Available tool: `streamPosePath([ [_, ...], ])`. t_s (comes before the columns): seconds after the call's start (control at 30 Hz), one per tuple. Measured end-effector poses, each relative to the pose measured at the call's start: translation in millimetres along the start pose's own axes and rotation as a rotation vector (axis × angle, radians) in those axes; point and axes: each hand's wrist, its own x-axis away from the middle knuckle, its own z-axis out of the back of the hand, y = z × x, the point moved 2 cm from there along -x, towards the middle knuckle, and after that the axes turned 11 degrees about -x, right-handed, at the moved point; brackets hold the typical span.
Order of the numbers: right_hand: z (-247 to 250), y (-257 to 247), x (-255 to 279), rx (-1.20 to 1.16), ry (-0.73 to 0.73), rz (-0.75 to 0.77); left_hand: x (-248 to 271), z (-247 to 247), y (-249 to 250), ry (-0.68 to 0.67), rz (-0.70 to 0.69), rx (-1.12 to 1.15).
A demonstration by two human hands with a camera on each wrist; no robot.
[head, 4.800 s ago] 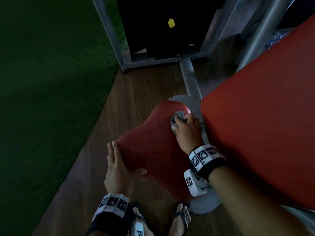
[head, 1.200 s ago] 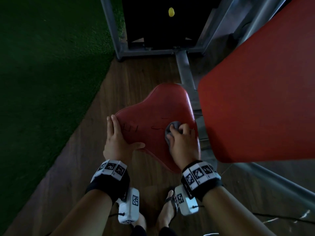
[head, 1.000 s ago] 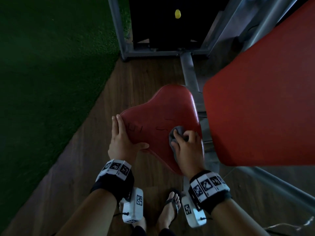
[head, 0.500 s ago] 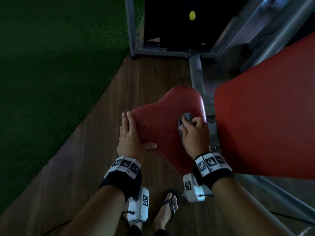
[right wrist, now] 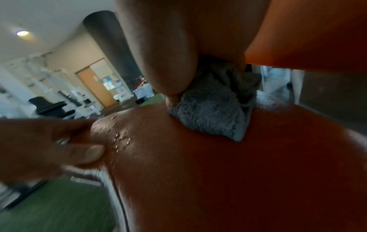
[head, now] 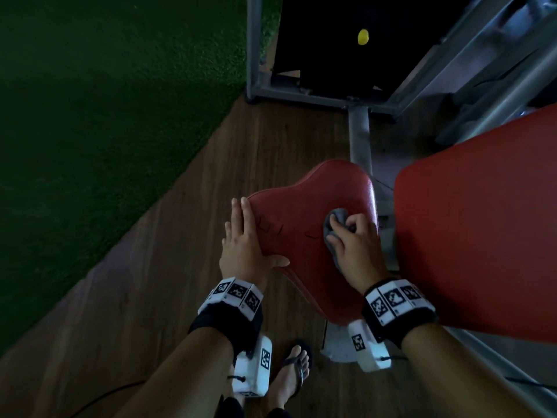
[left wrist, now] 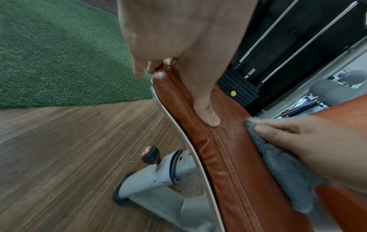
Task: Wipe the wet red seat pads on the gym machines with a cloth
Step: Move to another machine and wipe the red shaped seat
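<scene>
Fingers [head: 337, 227] of right hand [head: 355, 248] are being curled round soft grey cloth [head: 336, 217]; slick wet seat pad [head: 310, 212] is being steadied at its edge by flat left hand [head: 244, 245].

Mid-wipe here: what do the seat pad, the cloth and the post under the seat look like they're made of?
Seat pad: looks like red vinyl or faux leather, grained and glossy, with stitched seams and water beads on top.
Cloth: grey, fuzzy pile, probably microfibre or terry; bunched in the right hand.
Seat post: seemingly painted metal tube, pale grey with chips, carrying a dark adjustment knob.
</scene>
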Motion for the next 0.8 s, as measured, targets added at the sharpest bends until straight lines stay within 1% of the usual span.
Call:
streamPosePath([
  [0.1,2.5,3.4,7.1,-0.007,-0.090,0.123,-0.2,0.9,-1.1,0.001,-0.006,0.010],
  [0.17,8.9,9.5,5.2,-0.010,-0.096,0.135,0.7,1.0,-1.5,0.000,-0.014,0.025],
  [0.23,11.1,12.0,-4.5,-0.034,-0.064,0.083,2.3,2.2,-1.8,0.008,-0.020,0.034],
  [0.33,4.0,5.8,-14.8,-0.041,-0.023,-0.051,3.1,2.7,-1.4,0.021,-0.028,0.034],
  [0.4,-0.7,-2.5,-7.7,0.000,-0.004,-0.031,4.1,3.0,-1.5,0.017,-0.038,0.033],
  [0.5,-4.3,-5.2,23.5,-0.016,-0.048,0.008,2.5,7.6,-7.5,0.017,-0.093,0.070],
  [0.63,-5.4,-1.5,66.4,-0.028,-0.031,-0.077,-4.2,23.1,-26.7,-0.054,-0.154,0.228],
  [0.7,-8.9,-6.8,68.7,-0.025,0.009,-0.137,-4.5,28.0,-34.7,-0.044,-0.172,0.294],
  [0.8,-11.2,-24.7,55.0,0.005,0.102,-0.183,-3.8,29.2,-41.1,-0.020,-0.172,0.334],
])
